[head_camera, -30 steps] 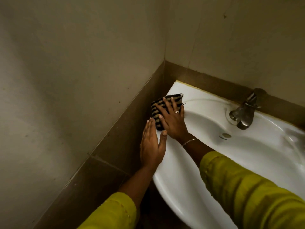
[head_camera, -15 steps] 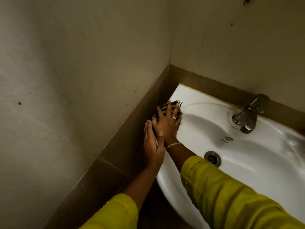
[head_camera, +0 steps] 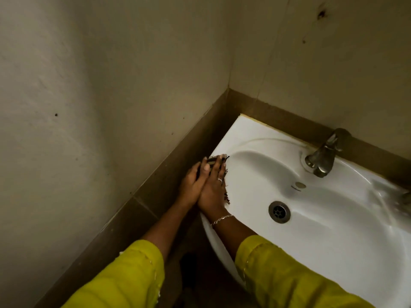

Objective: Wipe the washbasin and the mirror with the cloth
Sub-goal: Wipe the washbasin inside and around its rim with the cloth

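A white washbasin (head_camera: 333,230) fills the lower right, set into the wall corner. A dark striped cloth (head_camera: 214,160) lies on the basin's left rim, mostly hidden under my right hand (head_camera: 213,187), which presses flat on it with fingers spread. Frayed cloth edges stick out at the hand's right side. My left hand (head_camera: 191,185) rests against the outer left edge of the basin, touching my right hand, fingers together and holding nothing. No mirror is in view.
A metal tap (head_camera: 322,156) stands at the basin's back rim, with an overflow hole (head_camera: 300,185) and a drain (head_camera: 279,211) below it. Brown tiles (head_camera: 155,185) run along both walls around the basin. The left wall is very close to my hands.
My right hand has slid the cloth along the left rim toward me. The cloth is now more bunched under the palm. My left hand has closed in beside the right.
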Motion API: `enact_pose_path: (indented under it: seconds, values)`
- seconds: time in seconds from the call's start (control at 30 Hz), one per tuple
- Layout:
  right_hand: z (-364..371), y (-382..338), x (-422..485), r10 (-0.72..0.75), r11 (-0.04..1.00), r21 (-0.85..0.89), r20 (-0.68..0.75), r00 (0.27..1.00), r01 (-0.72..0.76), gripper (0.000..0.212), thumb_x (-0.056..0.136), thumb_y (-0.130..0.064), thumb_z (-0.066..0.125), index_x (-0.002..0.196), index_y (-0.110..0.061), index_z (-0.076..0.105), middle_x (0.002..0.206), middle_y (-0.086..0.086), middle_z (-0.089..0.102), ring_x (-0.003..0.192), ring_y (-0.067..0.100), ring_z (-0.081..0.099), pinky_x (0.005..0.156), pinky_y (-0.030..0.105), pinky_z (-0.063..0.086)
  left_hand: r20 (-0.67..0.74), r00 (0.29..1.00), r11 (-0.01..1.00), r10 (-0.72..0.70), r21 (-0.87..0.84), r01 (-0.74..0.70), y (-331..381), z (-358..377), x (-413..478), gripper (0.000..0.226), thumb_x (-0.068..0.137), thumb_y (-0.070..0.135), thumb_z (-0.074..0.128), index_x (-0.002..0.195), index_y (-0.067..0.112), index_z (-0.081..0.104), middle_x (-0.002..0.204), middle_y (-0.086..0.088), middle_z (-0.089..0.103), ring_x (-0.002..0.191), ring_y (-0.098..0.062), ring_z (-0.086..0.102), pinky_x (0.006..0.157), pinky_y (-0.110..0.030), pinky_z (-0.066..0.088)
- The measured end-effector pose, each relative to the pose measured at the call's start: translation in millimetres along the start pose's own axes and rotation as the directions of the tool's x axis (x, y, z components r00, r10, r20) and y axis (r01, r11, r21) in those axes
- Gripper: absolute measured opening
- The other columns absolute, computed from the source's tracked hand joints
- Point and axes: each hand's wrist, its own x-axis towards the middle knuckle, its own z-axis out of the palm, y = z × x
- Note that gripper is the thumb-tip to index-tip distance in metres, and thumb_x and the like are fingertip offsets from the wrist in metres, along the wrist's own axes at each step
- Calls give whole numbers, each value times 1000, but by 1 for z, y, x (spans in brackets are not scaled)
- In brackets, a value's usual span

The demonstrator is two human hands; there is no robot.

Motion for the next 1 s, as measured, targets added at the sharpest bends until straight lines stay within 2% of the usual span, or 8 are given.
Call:
enact_pose_path:
  seconds: [0.1,0.2,0.37,0.47,0.53,0.63,0.7,1.0]
  values:
    - [11,8,-13,-51,995,84,-49,997,55,55,97,-32,28,148,-16,14,156,16,1,144,30,6,116,42,17,88,994,958,67,271,-89,2,-4,-2,61,91,45,46,140,10,34,144,-12,37,129,-22,38,104,-27,28]
    - [22,20,-29,-14,963,270,-14,1000,17,59,88,-40,33,143,-17,30,147,10,35,134,23,35,113,27,24,169,982,879,86,451,-155,5,-1,-10,71,90,48,47,144,10,22,151,-12,22,136,-25,25,110,-32,23]
    - [16,28,-53,-56,955,292,-6,998,55,56,92,-25,46,144,-16,26,145,5,40,130,19,41,107,21,29,250,967,706,44,678,-207,13,4,-22,79,90,52,44,147,11,8,155,-12,-6,142,-26,1,113,-40,8]
    - [12,37,-73,-211,968,147,31,977,204,59,88,-12,47,144,-9,28,148,11,34,132,23,36,107,18,23,245,968,638,49,738,-219,16,10,-33,81,90,53,42,146,7,5,154,-15,-12,141,-26,-7,113,-38,2]
    - [8,44,-86,-264,964,-11,73,962,266,54,82,-7,51,136,-1,41,137,22,45,122,33,46,101,28,38,257,965,586,58,773,-241,12,15,-37,81,90,55,39,146,5,6,153,-18,-13,141,-27,-12,113,-38,-3]
    - [-2,54,-109,-324,919,-207,84,942,334,37,61,-7,74,97,-2,69,89,23,67,73,31,67,59,28,55,309,949,491,68,817,-301,6,23,-43,75,92,54,32,146,7,10,153,-17,-13,139,-26,-18,111,-39,-10]
    - [-9,61,-122,-378,870,-305,94,921,388,40,52,-13,82,90,-8,70,80,16,68,61,24,66,49,24,53,373,926,420,61,832,-363,2,29,-47,70,94,54,27,146,9,12,154,-16,-10,140,-24,-18,111,-39,-13]
    - [-38,102,-171,-506,729,-511,47,861,456,66,59,-23,79,121,-15,56,96,16,69,61,21,64,49,26,53,544,839,279,-16,808,-519,-5,50,-66,62,95,54,21,139,13,36,152,-6,24,141,-15,9,113,-36,-8]
